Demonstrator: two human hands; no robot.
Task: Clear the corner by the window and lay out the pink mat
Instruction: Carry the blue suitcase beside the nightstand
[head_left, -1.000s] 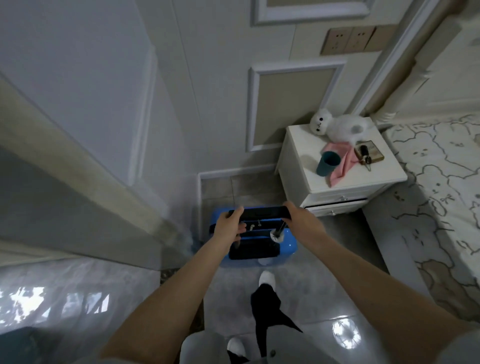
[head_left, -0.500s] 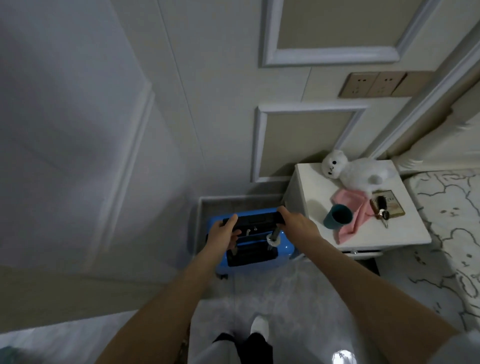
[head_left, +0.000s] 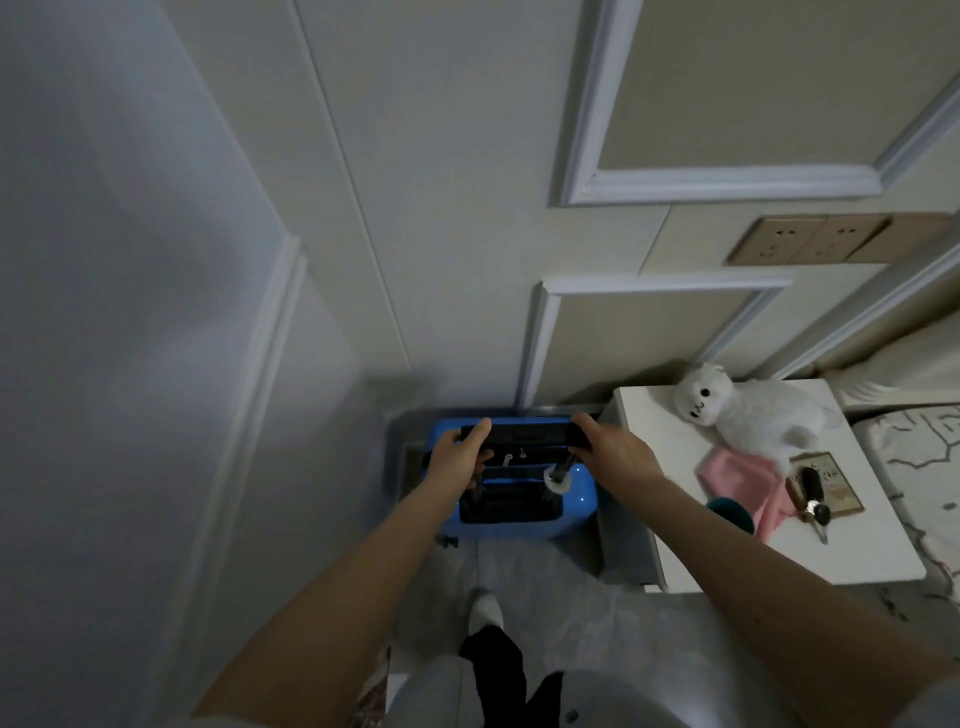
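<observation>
Both hands grip the black handle (head_left: 521, 435) of a blue suitcase (head_left: 574, 512) in the corner. The left hand (head_left: 460, 458) wraps one end, the right hand (head_left: 615, 453) the other.

So the blue suitcase (head_left: 524, 506) is sitting upright in the corner, wedged between the wall panelling and the white nightstand (head_left: 779, 551), with its back right up near the skirting. Its black pull handle (head_left: 522, 435) is sticking up on two dark rods, and the left hand (head_left: 460, 457) and right hand (head_left: 615, 454) are each gripping one end of the bar. One little black wheel (head_left: 451, 542) is peeking out at the lower left corner on the pale tile floor (head_left: 561, 587).
</observation>
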